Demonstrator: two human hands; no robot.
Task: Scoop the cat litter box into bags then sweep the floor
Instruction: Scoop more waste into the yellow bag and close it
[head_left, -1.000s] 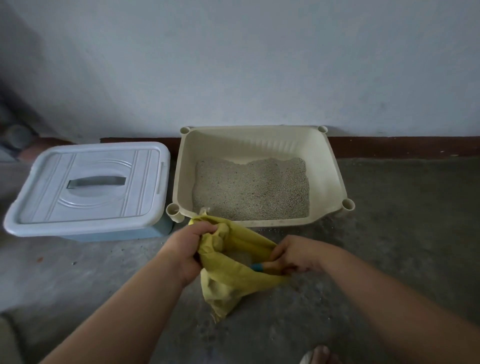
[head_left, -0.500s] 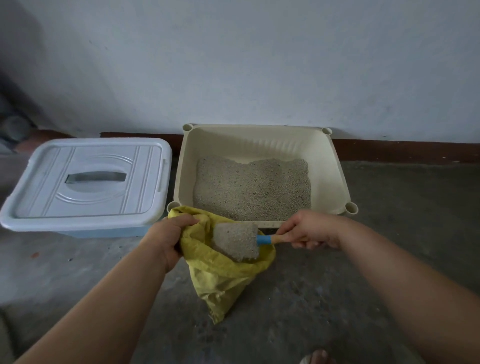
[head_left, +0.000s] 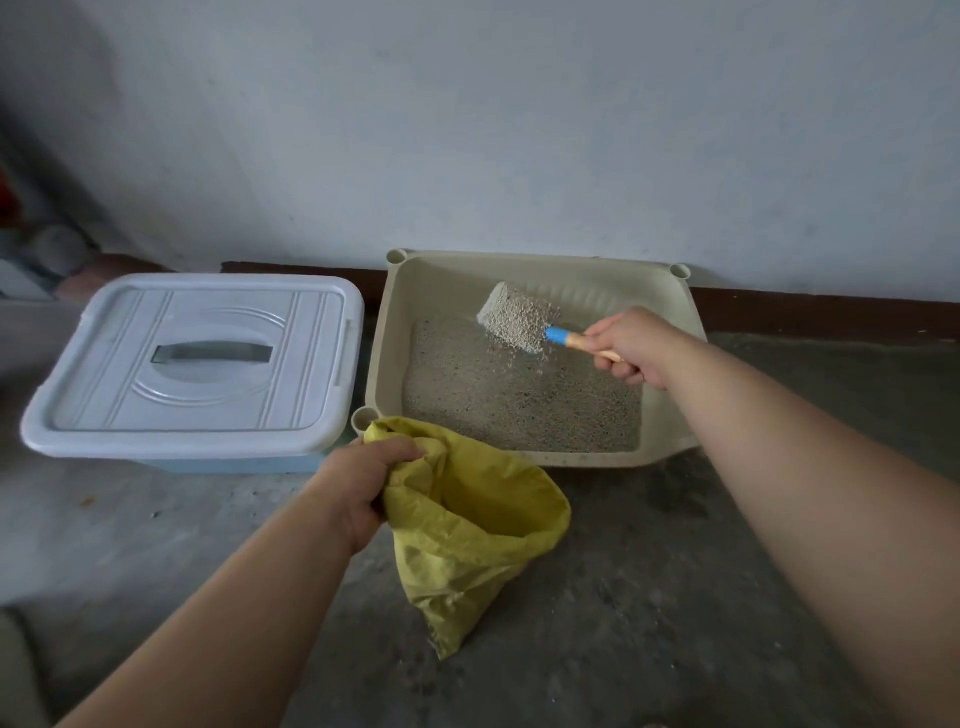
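Head view, looking down: a pale wall (head_left: 519, 130) fills the top half, with a dark baseboard (head_left: 805, 312) where it meets the grey concrete floor (head_left: 675, 597). On the left sits a lidded storage bin (head_left: 192, 364), closed, with a recessed handle in its lid. It stands just beside the litter box (head_left: 396, 338) and plays no part in the scooping.

The cream litter box is pushed against the baseboard, probably so it does not slide while it is dug into. The litter (head_left: 519, 410) lies as a flat grey bed across its floor, so most of the job looks undone.

The yellow bag (head_left: 467, 530) hangs just in front of the box's near-left corner. That placement looks chosen to make the trip from box to bag short and to limit spills. The left hand (head_left: 363, 478) has its fingers clenched around a bunched part of the bag's rim, lifting it so the mouth gapes towards the box. I cannot tell whether the bag's pointed bottom rests on the floor.

The right hand (head_left: 628, 343) is wrapped in a fist around the wooden end of the scoop's handle, beyond a blue collar. The scoop (head_left: 519, 319) is heaped with litter and held above the bed near the back wall, tilted slightly (a few grains are dropping off its lower edge). Keeping it over the box lets that loose litter fall back in, not on the floor.

No brand, label or writing can be read on the bin, box, bag or scoop.
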